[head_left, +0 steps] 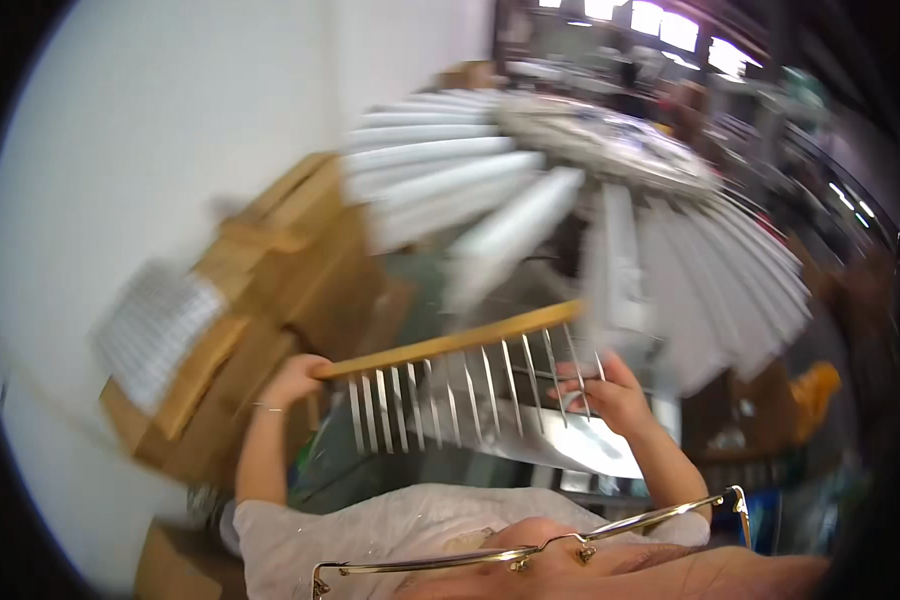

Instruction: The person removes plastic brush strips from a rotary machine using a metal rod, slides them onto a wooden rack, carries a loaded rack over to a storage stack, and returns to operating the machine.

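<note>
Clasping the left end of a wooden bar (450, 343), the person's left grip (296, 378) is closed around the wood, while thin metal rods (512, 387) hang in a row from the bar to its right. The right grip (612, 393) has its fingers partly spread among the rods near the bar's far end; with the blur, one cannot tell whether it holds any of them. Just below the right grip lies a shiny surface (595, 442). Beyond both grips, a round machine (620, 140) fans out white panels (515, 222). Cardboard boxes (280, 290) are stacked left of the left grip, bearing a pale sheet (160, 330); an orange-yellow item (817, 395) sits well to the right of the right grip.
</note>
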### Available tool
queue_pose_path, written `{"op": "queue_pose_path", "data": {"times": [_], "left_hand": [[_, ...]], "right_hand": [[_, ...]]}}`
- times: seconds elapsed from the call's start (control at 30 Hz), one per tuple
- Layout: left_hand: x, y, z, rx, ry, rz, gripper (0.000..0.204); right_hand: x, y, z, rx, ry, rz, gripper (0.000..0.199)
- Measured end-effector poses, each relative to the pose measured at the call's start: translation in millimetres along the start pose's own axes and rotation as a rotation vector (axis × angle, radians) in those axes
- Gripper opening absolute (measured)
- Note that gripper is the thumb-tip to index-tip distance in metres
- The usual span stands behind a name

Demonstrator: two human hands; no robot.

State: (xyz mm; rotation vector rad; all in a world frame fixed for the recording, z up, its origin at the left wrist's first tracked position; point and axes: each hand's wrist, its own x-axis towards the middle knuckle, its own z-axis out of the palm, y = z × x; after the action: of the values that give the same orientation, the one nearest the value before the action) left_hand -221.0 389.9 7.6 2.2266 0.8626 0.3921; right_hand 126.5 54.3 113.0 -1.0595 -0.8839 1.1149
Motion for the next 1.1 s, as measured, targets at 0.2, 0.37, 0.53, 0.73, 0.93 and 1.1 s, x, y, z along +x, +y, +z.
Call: {"op": "queue_pose_path", "data": {"times": [0.2,0.37,0.53,0.73,0.93,1.1], "left_hand": [[-106.8,-178.2,93.5,-0.862,0.141,-0.371,0.040],[-27.0,-169.2,59.8,-1.455,0.356,-0.116,0.039],[121.2,-191.9,-19.6,-1.799,0.525,-0.158,0.023],[246.8,-248.7,-71.4,-1.690,0.856,-0.372,0.028],[293.9,-261.7,-66.9,-1.677,0.804,-0.241,0.029],[205.2,-279.3,20.3,-1.540,0.337,0.029,0.035]], "right_hand": [[142.9,29.8,143.0,-0.074,-0.443,-0.043,0.050],[232.0,71.2,217.6,-0.321,-0.398,0.177,0.036],[308.1,103.5,254.3,-0.446,-0.452,0.210,0.030],[405.9,160.3,296.9,-0.393,-0.647,0.239,0.028],[477.1,218.2,360.1,-0.747,-0.875,-0.242,0.029],[500.8,280.0,397.2,-0.953,-1.059,-0.330,0.019]]}}
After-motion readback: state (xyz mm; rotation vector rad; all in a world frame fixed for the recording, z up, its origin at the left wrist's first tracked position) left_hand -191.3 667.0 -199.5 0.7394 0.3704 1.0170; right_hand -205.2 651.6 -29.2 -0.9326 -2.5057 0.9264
